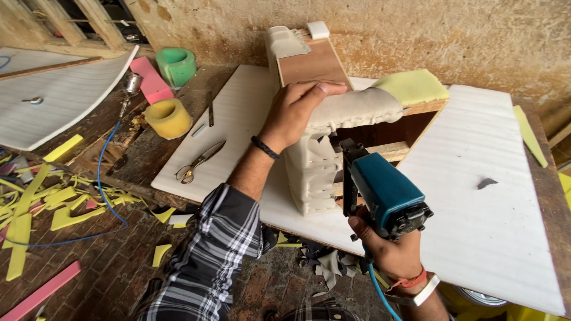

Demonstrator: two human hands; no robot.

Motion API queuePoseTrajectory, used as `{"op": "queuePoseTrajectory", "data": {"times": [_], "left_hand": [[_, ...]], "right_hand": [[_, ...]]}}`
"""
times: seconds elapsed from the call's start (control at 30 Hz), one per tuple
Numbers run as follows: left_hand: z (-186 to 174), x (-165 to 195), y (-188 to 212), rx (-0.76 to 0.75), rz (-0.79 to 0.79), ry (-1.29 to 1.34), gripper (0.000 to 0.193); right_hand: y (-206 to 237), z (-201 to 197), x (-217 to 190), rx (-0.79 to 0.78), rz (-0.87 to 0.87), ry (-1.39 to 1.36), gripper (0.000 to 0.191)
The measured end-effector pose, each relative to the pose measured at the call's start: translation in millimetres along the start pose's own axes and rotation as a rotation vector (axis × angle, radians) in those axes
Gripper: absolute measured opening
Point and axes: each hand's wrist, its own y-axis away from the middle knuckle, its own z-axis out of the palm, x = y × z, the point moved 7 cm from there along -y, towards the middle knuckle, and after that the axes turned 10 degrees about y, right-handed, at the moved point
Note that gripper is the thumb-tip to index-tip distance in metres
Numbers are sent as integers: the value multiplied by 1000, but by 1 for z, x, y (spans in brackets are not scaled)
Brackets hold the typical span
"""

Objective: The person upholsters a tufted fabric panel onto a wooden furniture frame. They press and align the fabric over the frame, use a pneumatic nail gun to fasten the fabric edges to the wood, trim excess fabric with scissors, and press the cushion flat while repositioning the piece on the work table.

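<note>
Left hand (pixel 295 113): fingers (pixel 318 89) spread flat, pressing grey fabric (pixel 357 108) over the top edge of a wooden frame (pixel 315 62); nothing gripped. Right hand (pixel 389 252): fingers closed round the grip of a teal staple gun (pixel 383 193), nose just beside the frame's corner. Frame on a white sheet (pixel 493 196) on the bench (pixel 148 148). Fabric pleated and seemingly fixed down the near corner; yellow foam (pixel 411 86) uncovered at the far end. Scissors (pixel 199 161) lying well left.

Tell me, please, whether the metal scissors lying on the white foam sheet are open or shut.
Shut, or nearly so: the metal scissors lie flat on the white foam sheet, the blades together as one thin line, with no gap showing between them.
</note>
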Motion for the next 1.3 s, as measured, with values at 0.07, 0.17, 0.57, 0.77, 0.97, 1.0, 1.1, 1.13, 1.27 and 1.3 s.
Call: {"op": "queuePoseTrajectory", "data": {"times": [0.07,0.17,0.57,0.77,0.97,1.0,1.1,1.13,1.27,1.3], "left_hand": [[-2,4,1,60,10,-71,41],[-3,8,5,138,21,-150,40],[-3,10,10,183,9,-88,40],[-1,14,9,172,72,-60,39],[-3,16,11,181,86,-61,39],[-3,16,11,179,87,-55,39],[-2,12,13,232,62,-66,36],[-1,11,15,259,50,-73,35],[2,25,38,386,316,-145,34],[4,26,42,395,349,-169,33]], "right_hand": [[-4,10,-6,-3,-36,3,31],[-14,21,-18,9,-124,77,30],[-9,19,-37,62,-220,155,31],[-18,10,-20,92,-96,228,23],[-6,0,-5,119,-29,140,16],[-3,-4,0,119,21,151,14],[4,-15,18,109,155,227,14],[6,-19,24,106,197,262,16],[14,-23,42,24,218,256,18],[18,-23,48,9,242,250,19]]}}
